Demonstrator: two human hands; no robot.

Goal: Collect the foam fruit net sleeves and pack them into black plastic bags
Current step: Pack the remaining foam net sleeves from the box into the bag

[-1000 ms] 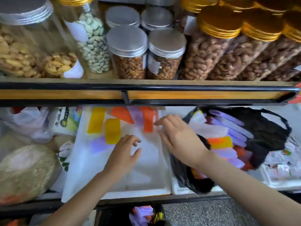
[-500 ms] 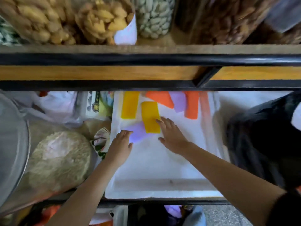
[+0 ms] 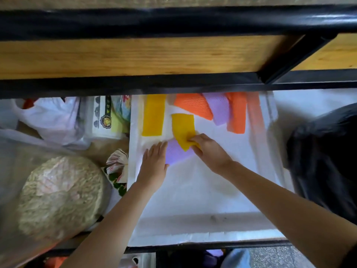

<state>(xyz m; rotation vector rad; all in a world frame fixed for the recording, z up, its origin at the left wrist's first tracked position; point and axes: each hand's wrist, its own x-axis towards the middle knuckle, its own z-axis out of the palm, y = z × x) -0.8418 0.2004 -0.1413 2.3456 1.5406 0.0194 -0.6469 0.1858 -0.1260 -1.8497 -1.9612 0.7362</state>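
The right hand (image 3: 210,151), flat before, now pinches the yellow sleeve (image 3: 182,126). The left hand (image 3: 154,163) lies flat on the purple sleeve (image 3: 176,154). So this pickup has begun.

Head view, steeply down, close.

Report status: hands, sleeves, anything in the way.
Right hand pinches the yellow sleeve. Left hand flat on the purple sleeve partly under it. Black bag at right; shelf frame overhangs the far sleeves.
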